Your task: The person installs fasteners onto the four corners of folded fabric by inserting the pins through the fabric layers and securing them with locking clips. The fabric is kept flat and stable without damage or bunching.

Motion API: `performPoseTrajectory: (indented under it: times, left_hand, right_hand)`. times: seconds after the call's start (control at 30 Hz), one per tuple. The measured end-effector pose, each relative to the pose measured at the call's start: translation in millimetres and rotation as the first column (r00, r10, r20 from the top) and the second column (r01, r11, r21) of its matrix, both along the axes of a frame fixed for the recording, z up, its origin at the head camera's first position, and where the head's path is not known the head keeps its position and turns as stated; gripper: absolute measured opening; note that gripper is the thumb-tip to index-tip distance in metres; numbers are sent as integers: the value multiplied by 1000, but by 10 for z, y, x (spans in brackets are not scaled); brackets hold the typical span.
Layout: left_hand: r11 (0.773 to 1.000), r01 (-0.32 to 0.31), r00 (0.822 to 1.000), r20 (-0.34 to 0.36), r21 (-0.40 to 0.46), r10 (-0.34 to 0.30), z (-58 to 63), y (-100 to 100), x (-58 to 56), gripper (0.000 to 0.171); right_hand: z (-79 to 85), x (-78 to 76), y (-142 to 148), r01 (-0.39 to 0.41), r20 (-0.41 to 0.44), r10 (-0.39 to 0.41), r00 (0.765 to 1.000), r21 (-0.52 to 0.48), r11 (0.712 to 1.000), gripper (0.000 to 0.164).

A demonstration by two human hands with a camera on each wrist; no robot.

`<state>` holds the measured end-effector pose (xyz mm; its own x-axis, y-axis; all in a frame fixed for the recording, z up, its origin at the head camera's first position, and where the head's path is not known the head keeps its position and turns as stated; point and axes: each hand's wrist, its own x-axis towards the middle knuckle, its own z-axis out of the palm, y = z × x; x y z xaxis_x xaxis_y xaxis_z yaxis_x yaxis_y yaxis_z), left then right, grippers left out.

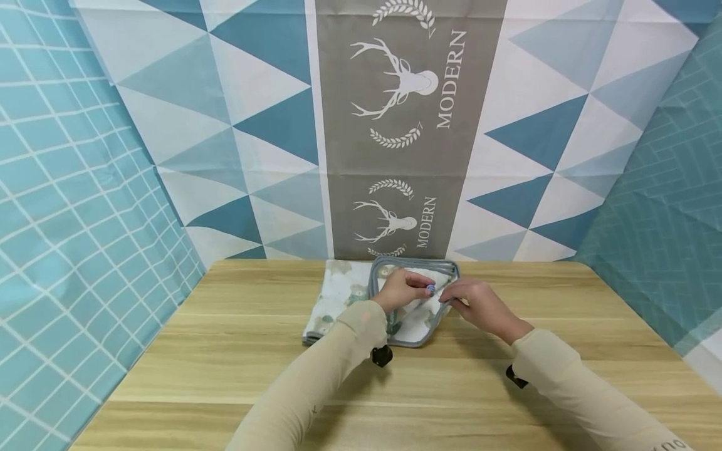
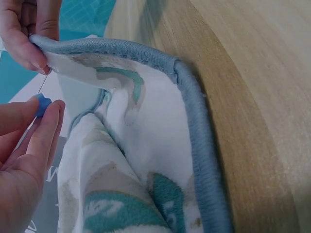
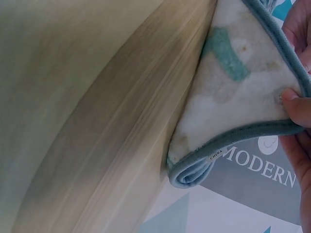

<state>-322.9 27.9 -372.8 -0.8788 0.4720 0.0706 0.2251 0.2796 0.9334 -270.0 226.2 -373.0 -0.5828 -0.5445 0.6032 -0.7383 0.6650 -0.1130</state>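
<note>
My left hand (image 1: 402, 289) is over the folded blanket and pinches a small blue piece (image 2: 43, 104) between thumb and fingertips; its kind cannot be told. From that piece a thin dark line runs up to the fingertips of my right hand (image 1: 479, 305). The right hand pinches the corner of the blanket (image 3: 243, 97), lifting it above the table, with the thumb on the white plush side. The blanket is white with brown and green printed patches and a grey-blue bound edge. A small tag (image 3: 216, 155) reading CHINA sits on the binding.
The blanket's folded left part (image 1: 338, 288) lies near the back edge of the wooden table (image 1: 254, 369). Behind it hangs a patterned cloth (image 1: 395, 144) with deer heads and triangles. A blue tiled sheet (image 1: 68, 207) borders the left side.
</note>
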Motion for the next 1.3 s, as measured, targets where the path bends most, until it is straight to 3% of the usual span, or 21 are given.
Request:
performPoseTrajectory:
  times: [0.37, 0.83, 1.3]
  left_hand:
    - [999, -7, 999, -48, -48, 5, 14, -7, 4, 22]
    - [996, 12, 985, -170, -88, -27, -30, -13, 20, 20]
    - [995, 10, 982, -185, -100, -28, -104, 16, -13, 21]
  right_hand:
    - [-20, -10, -16, 16, 38, -16, 999, -1, 1000, 21]
    - [-39, -1, -6, -12, -25, 12, 1000, -17, 1000, 22]
    - [-56, 3, -11, -18, -21, 17, 1000, -31, 999, 22]
